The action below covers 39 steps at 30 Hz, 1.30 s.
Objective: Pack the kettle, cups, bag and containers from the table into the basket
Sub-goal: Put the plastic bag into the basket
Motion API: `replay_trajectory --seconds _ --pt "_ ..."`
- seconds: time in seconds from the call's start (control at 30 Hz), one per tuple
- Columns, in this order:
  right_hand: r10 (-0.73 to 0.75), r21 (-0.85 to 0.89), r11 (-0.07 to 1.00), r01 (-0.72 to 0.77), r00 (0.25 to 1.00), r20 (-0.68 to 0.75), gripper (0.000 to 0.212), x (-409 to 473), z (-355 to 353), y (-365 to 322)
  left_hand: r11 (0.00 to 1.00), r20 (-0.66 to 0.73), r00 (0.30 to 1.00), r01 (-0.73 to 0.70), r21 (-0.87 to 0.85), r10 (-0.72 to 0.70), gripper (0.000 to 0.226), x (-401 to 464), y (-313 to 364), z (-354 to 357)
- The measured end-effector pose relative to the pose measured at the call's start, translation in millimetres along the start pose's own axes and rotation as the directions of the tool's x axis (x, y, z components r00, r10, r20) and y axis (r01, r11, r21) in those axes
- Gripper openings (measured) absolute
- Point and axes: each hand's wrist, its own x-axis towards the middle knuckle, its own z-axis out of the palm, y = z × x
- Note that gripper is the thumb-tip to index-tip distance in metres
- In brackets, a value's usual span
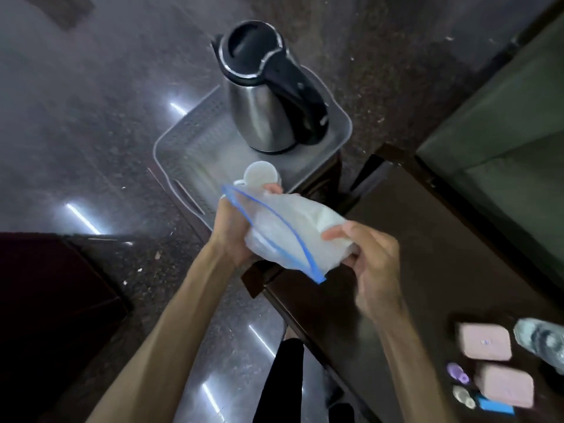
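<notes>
A steel kettle [262,93] with a black handle stands upright in the far right part of the grey perforated basket [189,141]. A white cup [261,174] lies on its side in the basket's near part. Both hands hold a clear zip bag [287,233] with a blue seal, above the basket's near edge; something white shows inside it. My left hand [232,230] grips the bag's left end. My right hand [369,257] pinches its right side. Two pink containers [485,341] [505,387] rest on the dark table [427,239] at lower right.
The basket sits on a low dark stand on the speckled stone floor [91,117]. On the table near the containers lie a crumpled clear bottle [541,337], a small purple item [456,372] and a blue item [496,406]. A green sofa [503,132] is at right.
</notes>
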Motion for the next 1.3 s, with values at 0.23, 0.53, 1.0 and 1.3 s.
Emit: replay_trajectory --seconds 0.23,0.53,1.0,1.3 --pt "-0.135 -0.372 0.913 0.166 0.985 0.109 0.025 38 48 -37 0.989 0.052 0.987 -0.149 -0.004 0.15 0.075 -1 70 -66" --pt "-0.27 -0.638 0.744 0.197 0.963 -0.017 0.03 120 163 -23 0.734 -0.342 0.669 -0.475 0.485 0.66 0.048 48 102 -99" --pt "-0.195 -0.454 0.891 -0.021 0.885 -0.423 0.023 105 187 19 0.064 0.173 0.608 -0.348 0.935 0.775 0.032 69 111 -86" --pt "-0.184 -0.488 0.873 -0.002 0.925 -0.333 0.032 99 216 23 -0.012 0.24 0.765 -0.291 0.957 0.598 0.045 61 106 -85"
